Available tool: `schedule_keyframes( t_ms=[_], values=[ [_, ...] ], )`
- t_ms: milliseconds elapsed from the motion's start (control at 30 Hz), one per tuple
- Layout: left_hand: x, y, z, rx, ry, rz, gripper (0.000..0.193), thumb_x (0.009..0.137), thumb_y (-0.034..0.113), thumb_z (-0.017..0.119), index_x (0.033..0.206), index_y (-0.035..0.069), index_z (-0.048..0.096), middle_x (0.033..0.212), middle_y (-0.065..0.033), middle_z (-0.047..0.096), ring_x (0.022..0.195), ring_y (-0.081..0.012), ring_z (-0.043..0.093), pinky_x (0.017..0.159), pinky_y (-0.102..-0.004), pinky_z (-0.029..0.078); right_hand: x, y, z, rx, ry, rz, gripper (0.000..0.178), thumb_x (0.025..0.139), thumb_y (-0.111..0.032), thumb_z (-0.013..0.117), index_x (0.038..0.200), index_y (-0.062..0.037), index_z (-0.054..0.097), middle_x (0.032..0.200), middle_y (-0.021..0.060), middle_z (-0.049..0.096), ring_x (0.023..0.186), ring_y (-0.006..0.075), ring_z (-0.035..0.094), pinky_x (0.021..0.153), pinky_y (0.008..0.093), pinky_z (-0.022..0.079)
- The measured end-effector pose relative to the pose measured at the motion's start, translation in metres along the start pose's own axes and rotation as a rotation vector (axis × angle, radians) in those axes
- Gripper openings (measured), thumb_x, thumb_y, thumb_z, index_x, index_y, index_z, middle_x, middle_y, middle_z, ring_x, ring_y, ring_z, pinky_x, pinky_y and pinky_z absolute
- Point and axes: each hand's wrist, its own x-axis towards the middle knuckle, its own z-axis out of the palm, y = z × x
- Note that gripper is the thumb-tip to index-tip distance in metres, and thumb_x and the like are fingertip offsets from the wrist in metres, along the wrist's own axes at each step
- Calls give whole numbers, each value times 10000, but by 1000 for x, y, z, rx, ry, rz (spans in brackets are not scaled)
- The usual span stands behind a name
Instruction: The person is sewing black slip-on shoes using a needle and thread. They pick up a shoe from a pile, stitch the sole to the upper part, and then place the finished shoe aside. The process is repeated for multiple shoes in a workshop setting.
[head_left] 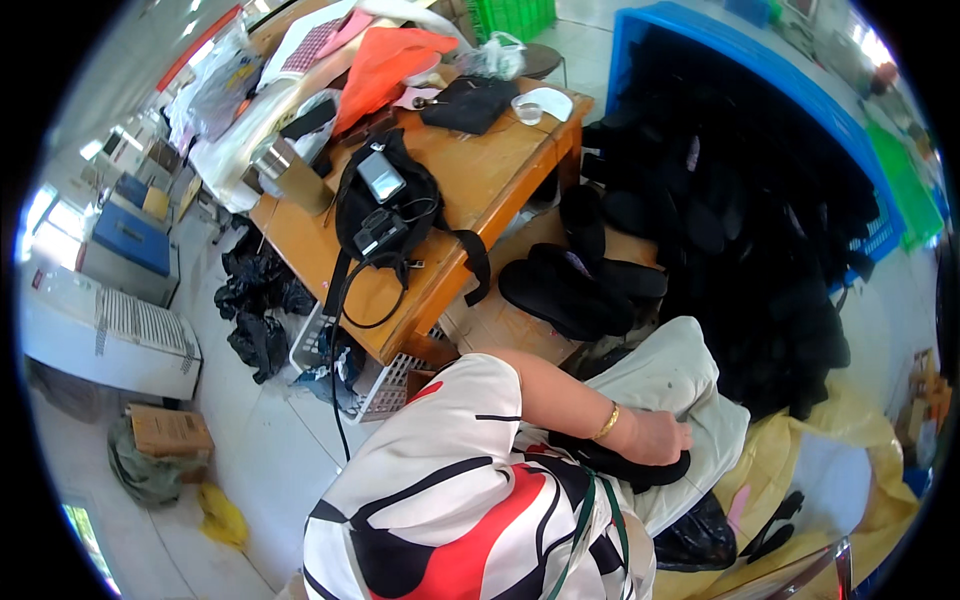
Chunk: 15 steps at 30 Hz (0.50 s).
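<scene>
My left hand (657, 438), with a gold bracelet at the wrist, reaches across my lap. Its fingers are curled closed on a black shoe (662, 472), which lies against my pale trousers (675, 375). Hand and forearm cover much of the shoe. My right hand does not show. Ahead of my knees, several more black shoes (560, 290) lie on a cardboard sheet (520, 240).
A blue crate (740, 50) lies tipped with a big heap of black shoes (740, 230) spilling out. On the wooden table (480, 190) are a black bag (400, 200), a steel flask (290, 175) and cloths. Yellow sheeting (830, 425) spreads at right; a white basket (385, 385) stands under the table.
</scene>
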Motion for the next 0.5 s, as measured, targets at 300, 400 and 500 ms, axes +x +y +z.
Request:
schedule_keyframes(
  t_ms=[300,400,500],
  values=[
    [4,0,31,-187,73,-110,185,788,160,579,690,31,669,855,-125,639,824,-314,647,612,-429,544,-86,24,107,-606,-429,-179,175,886,-196,626,763,-87,566,731,114,557,718,281,541,642,432,440],
    [0,-2,33,-267,95,-169,176,782,173,593,685,44,662,852,-125,640,826,-321,645,635,-438,548,-128,39,133,-722,-736,-213,165,888,-200,629,787,-80,576,753,138,567,740,310,550,655,459,440],
    [-1,-2,37,-358,134,-221,164,776,185,611,697,46,650,854,-123,632,845,-327,636,665,-441,549,-166,54,149,-795,-1089,-234,159,889,-203,633,811,-73,585,774,163,577,762,339,560,667,486,439]
  ],
)
